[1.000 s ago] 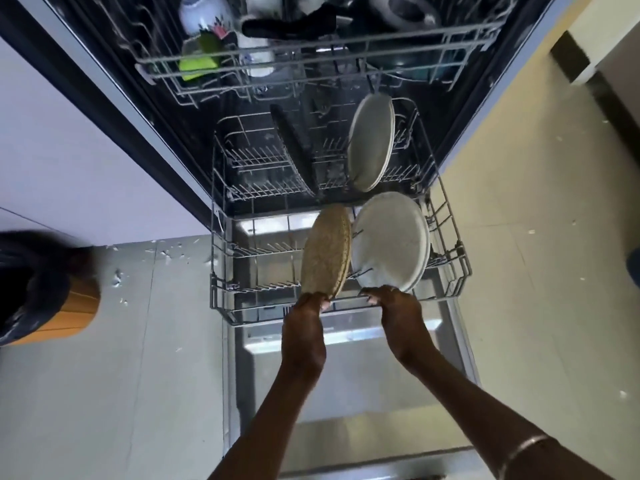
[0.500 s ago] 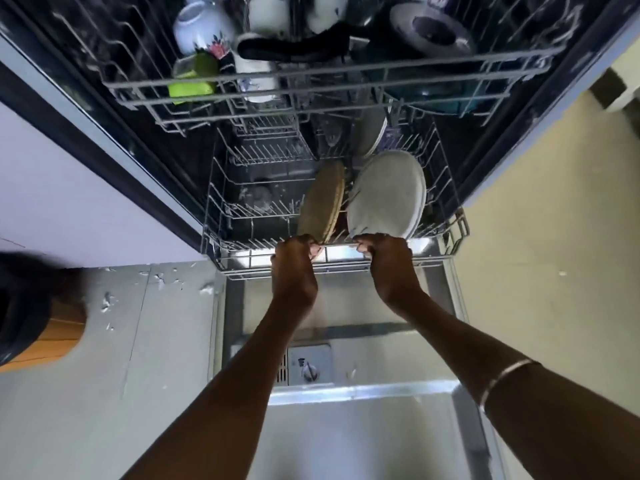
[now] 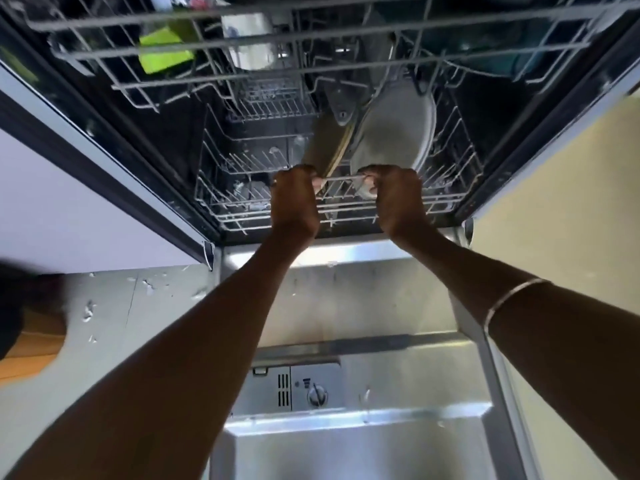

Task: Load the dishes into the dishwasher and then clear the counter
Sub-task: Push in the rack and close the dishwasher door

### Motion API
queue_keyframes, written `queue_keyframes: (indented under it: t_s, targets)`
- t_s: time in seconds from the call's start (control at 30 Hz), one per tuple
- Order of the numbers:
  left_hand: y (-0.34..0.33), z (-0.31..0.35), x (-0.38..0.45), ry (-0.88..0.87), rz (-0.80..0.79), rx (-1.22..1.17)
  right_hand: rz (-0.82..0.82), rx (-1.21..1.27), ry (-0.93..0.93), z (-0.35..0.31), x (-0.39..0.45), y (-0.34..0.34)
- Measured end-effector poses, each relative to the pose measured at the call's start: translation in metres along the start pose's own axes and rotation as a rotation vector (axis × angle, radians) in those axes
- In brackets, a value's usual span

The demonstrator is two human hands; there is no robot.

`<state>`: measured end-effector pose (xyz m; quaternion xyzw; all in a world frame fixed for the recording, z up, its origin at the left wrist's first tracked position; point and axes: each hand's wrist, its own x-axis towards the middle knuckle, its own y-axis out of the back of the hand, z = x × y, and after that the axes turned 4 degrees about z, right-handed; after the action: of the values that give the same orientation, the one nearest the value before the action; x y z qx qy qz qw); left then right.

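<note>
The lower wire rack (image 3: pixel 242 202) sits inside the dishwasher tub. My left hand (image 3: pixel 294 199) and my right hand (image 3: pixel 398 199) both grip its front rail, side by side. Two plates stand on edge in the rack just behind my hands: a tan speckled plate (image 3: pixel 329 147) on the left and a white plate (image 3: pixel 394 129) on the right. Above them hangs the upper rack (image 3: pixel 311 39), holding a lime green item (image 3: pixel 166 53), a white cup (image 3: pixel 252 46) and dark dishes that are partly hidden by its wires.
The open steel dishwasher door (image 3: pixel 363 299) lies flat under my arms, with the detergent compartment (image 3: pixel 298 389) near me. A white cabinet front (image 3: pixel 69 209) is on the left, grey floor tiles (image 3: pixel 121 323) below it, yellowish floor (image 3: pixel 554 188) on the right. A dark and orange object (image 3: pixel 24 327) is at the left edge.
The lower rack, with both plates, has slid from out over the door back into the tub, both hands staying on its front rail. The view has moved closer.
</note>
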<state>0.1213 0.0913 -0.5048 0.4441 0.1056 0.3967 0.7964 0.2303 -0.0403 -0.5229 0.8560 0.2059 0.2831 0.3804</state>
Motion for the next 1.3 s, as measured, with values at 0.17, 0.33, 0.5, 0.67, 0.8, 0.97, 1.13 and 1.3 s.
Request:
queue_keyframes:
  t_s: [0.17,0.33,0.5,0.67,0.8,0.97,1.13,1.3]
  targets:
    - [-0.012,-0.008,0.012,0.137,-0.008,-0.159,-0.003,0.022,-0.048,-0.003,0.001,0.001]
    - [-0.005,-0.005,0.006,0.096,-0.026,-0.067,0.022,0.037,-0.031,-0.006,-0.005,0.005]
    - [0.014,0.008,-0.005,0.056,-0.060,0.092,-0.034,0.011,-0.088,-0.009,-0.009,0.008]
    - [0.037,0.002,-0.059,-0.013,-0.037,0.063,-0.269,-0.263,-0.012,-0.033,-0.022,0.036]
    - [0.047,-0.021,-0.116,-0.136,-0.088,0.085,-0.280,-0.249,0.012,-0.026,-0.070,0.046]
    - [0.061,-0.040,-0.196,-0.115,-0.206,0.072,-0.372,-0.192,-0.091,-0.016,-0.163,0.067]
    - [0.066,-0.038,-0.266,-0.091,-0.303,0.048,-0.499,-0.177,-0.156,-0.012,-0.249,0.087]
    - [0.069,-0.041,-0.351,0.105,-0.401,-0.005,-0.661,-0.167,-0.280,-0.028,-0.326,0.111]
